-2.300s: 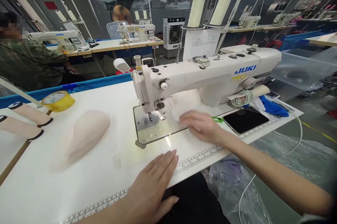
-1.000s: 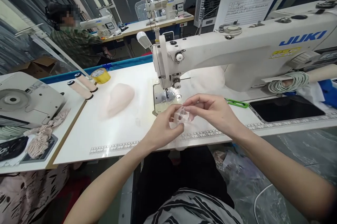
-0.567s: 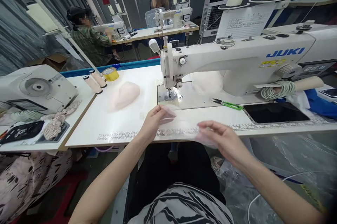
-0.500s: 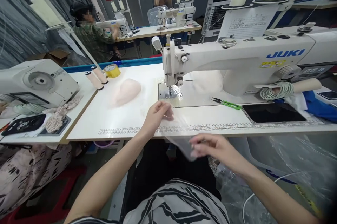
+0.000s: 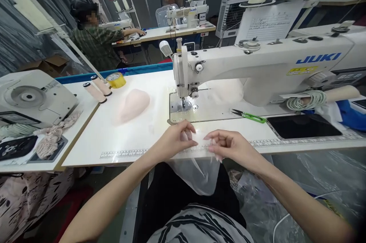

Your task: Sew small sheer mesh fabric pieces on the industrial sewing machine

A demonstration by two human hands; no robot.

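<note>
A sheer whitish piece of fabric (image 5: 197, 176) hangs over the table's front edge above my lap. My left hand (image 5: 175, 141) pinches its upper edge, and my right hand (image 5: 230, 146) grips it a short way to the right, thumb and fingers closed. Just beyond my hands stands a sewing machine (image 5: 223, 62), its needle area in front of my left hand. To the left on the white table (image 5: 154, 140) lies a pale pink moulded cup (image 5: 135, 104). A second pale pink piece (image 5: 228, 90) rests behind the machine's bed, partly hidden by the arm.
Green-handled thread snips (image 5: 251, 116) and a black phone (image 5: 304, 126) lie to the right, near coiled pale green cord (image 5: 305, 100). Thread spools (image 5: 95, 92) and yellow tape (image 5: 116, 80) stand at the left. A co-worker (image 5: 95, 41) sits at another machine behind.
My right hand has come up and left, closer to my left hand, both on the fabric's upper edge. The fabric now hangs spread between them. The co-worker's arm has stretched right.
</note>
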